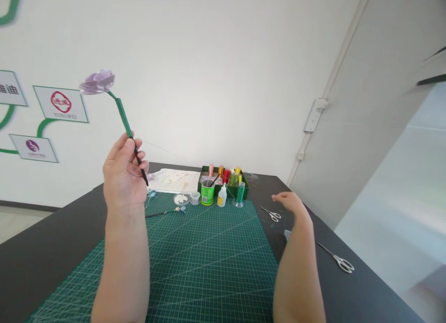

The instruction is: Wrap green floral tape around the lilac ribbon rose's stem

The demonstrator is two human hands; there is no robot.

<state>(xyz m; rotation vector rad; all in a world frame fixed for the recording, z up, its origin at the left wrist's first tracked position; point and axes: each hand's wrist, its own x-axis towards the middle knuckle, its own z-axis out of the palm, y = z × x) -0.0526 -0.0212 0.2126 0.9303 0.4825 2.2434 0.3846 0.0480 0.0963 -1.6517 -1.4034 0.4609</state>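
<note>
My left hand is raised at the left, its fingers wrapped round the black lower end of a flower stem. The stem is wound in green higher up and tilts left to a pale purple flower at its top. My right hand is held over the table's right side, bent inward at the wrist; its fingertips look close together, and whether they hold anything is too small to tell. A thin thread runs rightward from near my left hand. Scissors lie below and left of my right hand.
A green cutting mat covers the middle of the black table. At its back stand a green box of thread spools, a green can, a glue bottle and small dishes. More scissors lie at right.
</note>
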